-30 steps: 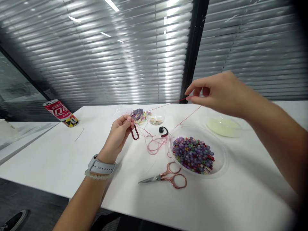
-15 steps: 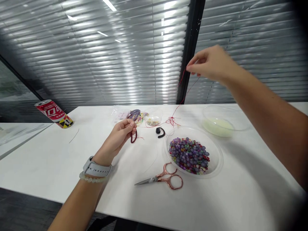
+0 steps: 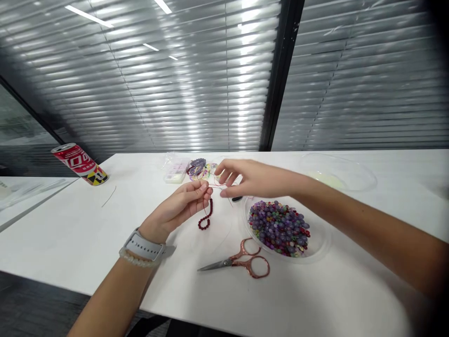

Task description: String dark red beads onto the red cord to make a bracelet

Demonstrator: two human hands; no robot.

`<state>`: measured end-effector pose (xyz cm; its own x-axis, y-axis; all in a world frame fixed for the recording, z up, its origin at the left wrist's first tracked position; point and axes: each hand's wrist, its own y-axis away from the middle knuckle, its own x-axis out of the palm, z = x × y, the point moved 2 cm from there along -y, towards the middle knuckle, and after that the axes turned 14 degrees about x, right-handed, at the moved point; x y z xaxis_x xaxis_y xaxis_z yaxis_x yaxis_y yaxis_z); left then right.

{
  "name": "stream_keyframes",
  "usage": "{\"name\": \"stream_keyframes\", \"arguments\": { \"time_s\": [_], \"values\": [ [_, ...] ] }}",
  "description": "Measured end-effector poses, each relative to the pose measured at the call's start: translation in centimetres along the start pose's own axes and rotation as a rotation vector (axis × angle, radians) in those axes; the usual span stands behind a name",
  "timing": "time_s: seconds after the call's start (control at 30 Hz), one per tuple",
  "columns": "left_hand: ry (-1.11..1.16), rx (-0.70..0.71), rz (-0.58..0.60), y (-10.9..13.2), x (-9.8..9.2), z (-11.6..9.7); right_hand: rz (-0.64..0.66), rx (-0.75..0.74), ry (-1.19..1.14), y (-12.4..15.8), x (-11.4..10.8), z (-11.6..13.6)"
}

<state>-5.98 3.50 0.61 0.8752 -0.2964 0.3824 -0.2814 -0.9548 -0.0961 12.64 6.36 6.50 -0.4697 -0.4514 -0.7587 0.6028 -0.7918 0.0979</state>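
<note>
My left hand (image 3: 182,206) hovers over the white table (image 3: 87,234), fingers pinched on a thin red thread with a short strand of dark red beads (image 3: 206,219) hanging from it. My right hand (image 3: 245,179) sits just to the right of it, fingers partly spread, thumb and a finger pinching the same red thread (image 3: 219,186). A clear round dish of purple and mixed beads (image 3: 280,227) lies under my right forearm. Rose-gold scissors (image 3: 242,263) lie in front of the dish.
A red drink can (image 3: 79,164) lies tilted at the far left. Small bags and a cup of mixed beads (image 3: 198,169) sit at the back, with a clear box (image 3: 175,175) beside them. A clear lid and pale green dish (image 3: 336,175) rest at the back right.
My right hand has come down from high up by the blinds to the table beside my left hand. The bead strand now hangs lower from my left fingers.
</note>
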Motion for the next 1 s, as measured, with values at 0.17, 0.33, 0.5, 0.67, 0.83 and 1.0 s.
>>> {"name": "stream_keyframes", "arguments": {
  "time_s": [0.17, 0.33, 0.5, 0.67, 0.83, 1.0],
  "values": [
    [-0.042, -0.022, 0.028, 0.0, 0.3, 0.4, 0.007, -0.07, 0.027, 0.1, 1.6, 0.4],
    [-0.097, -0.048, 0.01, 0.0, 0.6, 0.5, 0.001, 0.007, 0.059, -0.5, 1.1, -0.3],
    [-0.147, -0.054, -0.017, 0.1, 0.7, 0.4, -0.009, 0.022, 0.032, -0.8, 0.2, -0.9],
    [-0.172, -0.047, -0.016, 0.0, 0.7, 0.6, 0.014, 0.024, -0.043, -1.0, -0.4, -1.3],
    [-0.196, -0.046, -0.032, -0.1, 0.4, 0.6, -0.094, 0.043, -0.012, -1.2, -0.9, -1.6],
    [-0.216, -0.021, -0.1, -0.1, 0.3, 0.3, -0.31, 0.091, 0.136, -1.1, -1.6, -1.6]
  ]
}}
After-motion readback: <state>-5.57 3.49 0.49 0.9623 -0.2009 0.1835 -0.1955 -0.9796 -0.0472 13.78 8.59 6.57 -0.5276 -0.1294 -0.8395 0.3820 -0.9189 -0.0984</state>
